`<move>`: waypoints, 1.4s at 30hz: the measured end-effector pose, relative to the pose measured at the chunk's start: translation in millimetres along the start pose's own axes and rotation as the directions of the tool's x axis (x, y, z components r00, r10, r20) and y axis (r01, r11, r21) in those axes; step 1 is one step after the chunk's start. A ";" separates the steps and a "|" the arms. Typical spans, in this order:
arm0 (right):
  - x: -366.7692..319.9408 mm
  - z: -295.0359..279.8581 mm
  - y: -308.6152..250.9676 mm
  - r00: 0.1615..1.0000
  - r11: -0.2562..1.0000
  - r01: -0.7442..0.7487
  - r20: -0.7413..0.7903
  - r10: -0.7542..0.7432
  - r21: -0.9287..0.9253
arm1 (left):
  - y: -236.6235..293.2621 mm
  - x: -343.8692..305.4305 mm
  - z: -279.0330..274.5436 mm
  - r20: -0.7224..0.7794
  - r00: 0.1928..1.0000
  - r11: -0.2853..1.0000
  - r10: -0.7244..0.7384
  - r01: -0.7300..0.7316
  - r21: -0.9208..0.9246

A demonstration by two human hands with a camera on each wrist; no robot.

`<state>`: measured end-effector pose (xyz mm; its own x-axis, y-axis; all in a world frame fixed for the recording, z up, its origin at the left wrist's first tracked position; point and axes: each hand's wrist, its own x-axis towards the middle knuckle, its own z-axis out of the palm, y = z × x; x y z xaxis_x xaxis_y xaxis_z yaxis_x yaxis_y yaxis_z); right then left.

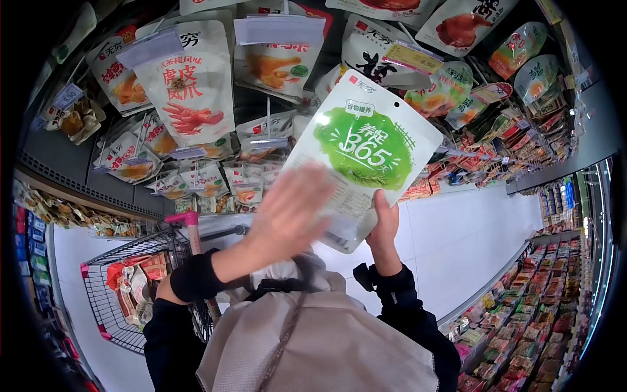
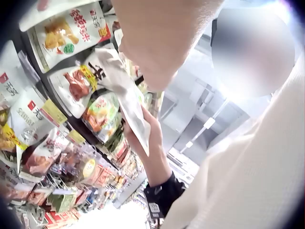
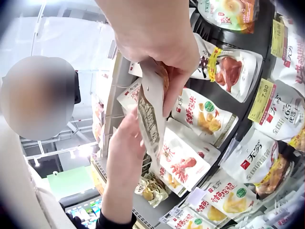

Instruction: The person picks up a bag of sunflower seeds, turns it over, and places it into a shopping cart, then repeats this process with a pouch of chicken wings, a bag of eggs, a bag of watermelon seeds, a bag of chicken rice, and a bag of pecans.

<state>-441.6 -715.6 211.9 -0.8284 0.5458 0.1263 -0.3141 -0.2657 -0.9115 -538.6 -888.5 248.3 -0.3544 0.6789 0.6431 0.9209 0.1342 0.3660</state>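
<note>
A white snack pouch (image 1: 366, 163) with a green patch reading "365" is held up before the person, tilted, its printed face toward the head camera. The right hand (image 1: 384, 225) grips its lower right edge, thumb on the front and the other fingers behind. Blurred in the head view, the left hand (image 1: 290, 206) lies over the pouch's lower left part with fingers extended. Seen edge-on in the right wrist view, the pouch (image 3: 151, 114) runs between the right hand (image 3: 164, 52) and the left hand (image 3: 126, 145), whose fingertips are at its side.
Hanging snack pouches (image 1: 189, 85) with price tags fill the rack ahead. A shopping cart (image 1: 111, 287) with packaged goods stands at the left, its pink-ended handle close to the left arm. Shelves of packets (image 1: 522, 326) line the right side, across a white floor (image 1: 450, 242).
</note>
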 end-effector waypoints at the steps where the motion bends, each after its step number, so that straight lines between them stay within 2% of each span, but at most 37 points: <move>1: 0.0 -3.5 -1.5 1.000 1.000 -0.025 0.005 0.025 0.015 | -5.4 1.7 -4.6 -0.049 0.990 0.984 -0.133 0.125 -0.130; 3: 0.2 -8.0 -2.5 0.998 0.998 -0.061 0.001 0.061 -0.012 | -15.7 1.8 -11.8 -0.085 0.910 0.854 -0.405 0.344 -0.390; 4: 0.2 -7.9 -4.4 0.997 0.997 -0.080 0.005 0.080 0.000 | -23.1 -1.8 -12.0 0.069 0.879 0.697 -0.471 0.419 -0.582; 6: 1.6 -6.8 -8.2 0.992 0.992 -0.124 0.011 0.124 0.024 | -37.2 -11.5 -7.5 0.391 0.791 0.247 -0.471 0.544 -0.802; 9: 4.7 -2.0 -10.8 0.982 0.983 -0.174 0.090 0.168 0.061 | -42.0 -18.6 -5.2 0.545 0.757 0.024 -0.360 0.591 -0.806; 10: 6.6 -0.5 -10.5 0.979 0.981 -0.186 0.092 0.181 0.051 | -44.2 -21.7 -3.4 0.588 0.728 0.078 -0.351 0.649 -0.757; 13: 10.3 4.6 -9.4 0.973 0.976 -0.216 0.080 0.216 -0.004 | -40.5 -22.7 -4.0 0.636 0.680 -0.024 -0.365 0.676 -0.737; 15: 13.5 9.0 -13.6 0.973 0.973 -0.220 0.055 0.224 -0.071 | -39.8 -23.5 -4.7 0.622 0.678 -0.085 -0.392 0.647 -0.758; 16: 16.3 14.9 -16.9 0.997 0.994 -0.068 0.026 0.071 -0.086 | -39.6 -24.1 -5.3 0.615 0.676 -0.115 -0.406 0.630 -0.768; 18: 20.1 28.3 -23.7 0.972 0.964 0.230 -0.020 -0.235 -0.132 | -38.8 -25.3 -8.3 0.612 0.666 -0.186 -0.427 0.598 -0.780; 19: 17.6 30.0 -25.6 0.930 0.894 0.344 -0.024 -0.365 -0.288 | -38.4 -25.9 -10.2 0.610 0.660 -0.222 -0.438 0.578 -0.785; 21: 5.0 29.4 -28.8 0.799 0.645 0.512 0.039 -0.601 -0.568 | -37.3 -26.4 -14.2 0.604 0.657 -0.232 -0.451 0.567 -0.790; 22: -2.3 18.6 -32.1 0.692 0.346 0.621 0.283 -0.664 -0.704 | -36.7 -26.9 -16.0 0.602 0.656 -0.238 -0.456 0.562 -0.792; 23: -11.1 8.2 -35.1 0.569 0.008 0.684 0.527 -0.631 -0.730 | -36.4 -27.6 -17.6 0.597 0.651 -0.239 -0.469 0.556 -0.796; 25: -32.5 10.4 -37.9 0.503 -0.161 0.738 0.693 -0.517 -0.656 | -35.9 -28.9 -20.3 0.589 0.642 -0.243 -0.491 0.548 -0.800; 27: -43.4 20.7 -41.7 0.465 -0.283 0.742 0.772 -0.434 -0.607 | -37.3 -29.7 -22.5 0.582 0.648 -0.261 -0.491 0.528 -0.808; 28: -45.8 21.8 -35.5 0.458 -0.309 0.721 0.761 -0.459 -0.621 | -37.9 -29.8 -23.5 0.580 0.651 -0.270 -0.491 0.519 -0.811; 34: -42.1 32.1 -31.9 0.509 -0.276 0.707 0.739 -0.441 -0.651 | -39.3 -30.0 -26.4 0.554 0.656 -0.268 -0.513 0.491 -0.829; 37: -39.5 34.1 -29.6 0.503 -0.292 0.710 0.752 -0.426 -0.641 | -38.4 -29.6 -26.2 0.534 0.663 -0.268 -0.525 0.467 -0.843; 42: -38.2 35.4 -28.1 0.523 -0.266 0.710 0.741 -0.422 -0.652 | -42.7 -34.4 -26.7 0.557 0.658 -0.275 -0.506 0.489 -0.828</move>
<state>-417.5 -757.1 246.6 -0.6440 -0.1914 0.7407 -0.2018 0.9764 0.0769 -570.1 -936.8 228.5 -0.6091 0.7813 -0.1365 -0.5610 -0.3028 0.7705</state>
